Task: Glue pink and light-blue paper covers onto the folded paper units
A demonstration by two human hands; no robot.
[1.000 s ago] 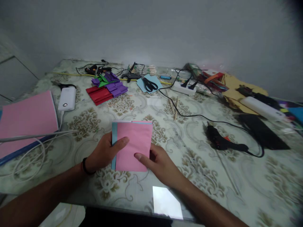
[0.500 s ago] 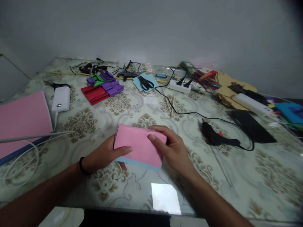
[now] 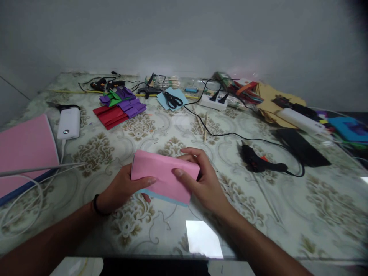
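Note:
Between my two hands is a folded pink paper (image 3: 162,170) with a light blue strip (image 3: 166,198) showing along its lower edge. My left hand (image 3: 128,184) grips its left end, thumb on top and fingers underneath. At the right end my right hand (image 3: 201,176) clasps it, the thumb pressed on the pink face and the fingers behind the far edge. The paper is held tilted over the patterned table; its underside is hidden.
A glue gun (image 3: 260,161) and a black phone-like slab (image 3: 303,147) lie to the right. Black scissors (image 3: 172,100), a power strip (image 3: 213,102) and folded coloured papers (image 3: 112,116) are at the back. A white power bank (image 3: 69,123) with cables and a large pink sheet (image 3: 27,149) sit left.
The view has shifted slightly, so most things sit a little further left. Both hands keep hold of the pink paper, and its tilt has changed a little; the right fingers have lifted slightly.

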